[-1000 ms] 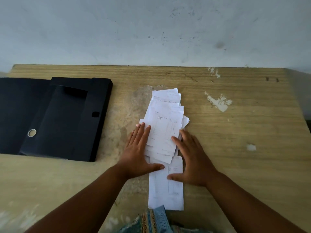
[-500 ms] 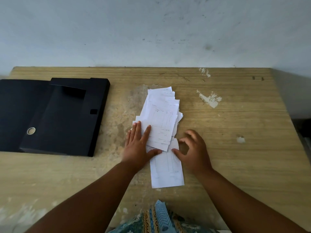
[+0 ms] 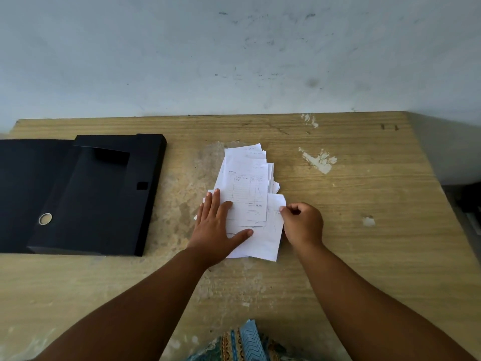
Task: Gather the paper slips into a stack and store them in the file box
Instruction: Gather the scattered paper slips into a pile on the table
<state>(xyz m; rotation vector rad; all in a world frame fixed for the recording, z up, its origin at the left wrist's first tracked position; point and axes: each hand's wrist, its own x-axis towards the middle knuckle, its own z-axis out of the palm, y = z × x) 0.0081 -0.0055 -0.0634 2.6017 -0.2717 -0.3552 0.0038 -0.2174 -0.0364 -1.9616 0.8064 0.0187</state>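
White paper slips [image 3: 248,188] lie in a loose overlapping pile at the middle of the wooden table [image 3: 338,204]. My left hand [image 3: 218,225] rests flat on the pile's left near part, fingers spread, thumb across a lower slip. My right hand [image 3: 302,222] is curled at the pile's right edge, its fingertips pinching the edge of a near slip [image 3: 270,235]. The black file box [image 3: 99,194] lies open at the left, its flap spread toward the table's left edge.
A pale scuffed wall [image 3: 234,61] runs along the table's far edge. Chipped white patches [image 3: 318,160] mark the wood on the right. Patterned cloth [image 3: 242,345] shows at the bottom edge. The table's right edge drops off by a dark object [image 3: 471,204].
The long near slip has been pushed up into the pile. My right hand went from flat to curled, pinching the slip's right edge. My left hand stayed pressed on the pile.
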